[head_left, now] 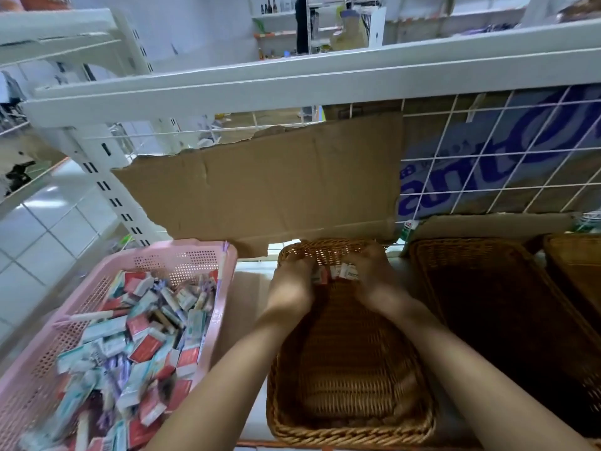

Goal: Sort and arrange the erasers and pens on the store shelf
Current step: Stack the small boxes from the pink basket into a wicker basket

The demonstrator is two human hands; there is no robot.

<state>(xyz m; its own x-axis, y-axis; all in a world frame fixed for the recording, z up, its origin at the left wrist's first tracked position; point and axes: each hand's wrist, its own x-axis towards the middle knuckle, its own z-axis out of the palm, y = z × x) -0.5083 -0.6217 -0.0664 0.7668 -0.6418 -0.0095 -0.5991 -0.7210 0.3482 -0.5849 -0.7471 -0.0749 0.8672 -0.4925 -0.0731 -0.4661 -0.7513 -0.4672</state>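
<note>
While you work at the back of this bay, log the biggest risk first: the pink crate (224,288) on your left, heaped with loose erasers (146,349) and pens (87,317), sits just beside your left forearm. By my judgement, a careless elbow when you draw back could shove it or spill stock. Next, the light wicker basket (351,431): its woven floor looks uneven, so packs stood on edge against the far wall may tip once support goes. Then the hands. Your left hand (292,284) and right hand (374,278) face each other at that far wall, fingers curled inward and pinching a short row of erasers (338,273) between them. The fingertips are mostly hidden, so the firmness of the hold cannot be read. The row sits low in the basket, at or touching the far wall; which, I cannot tell. Releasing one side before the other would likely collapse it. Surroundings, same order: the upper shelf (325,79) overhangs the work and limits lift height. A wire grid (487,141) backs the bay at right. A torn cardboard sheet (276,187) stands behind the light basket, its lower edge close above your knuckles. A dark wicker basket (422,255) sits just beside on the right, with a third basket (572,255) beyond. The crate contents are blurred and the labels unreadable.
</note>
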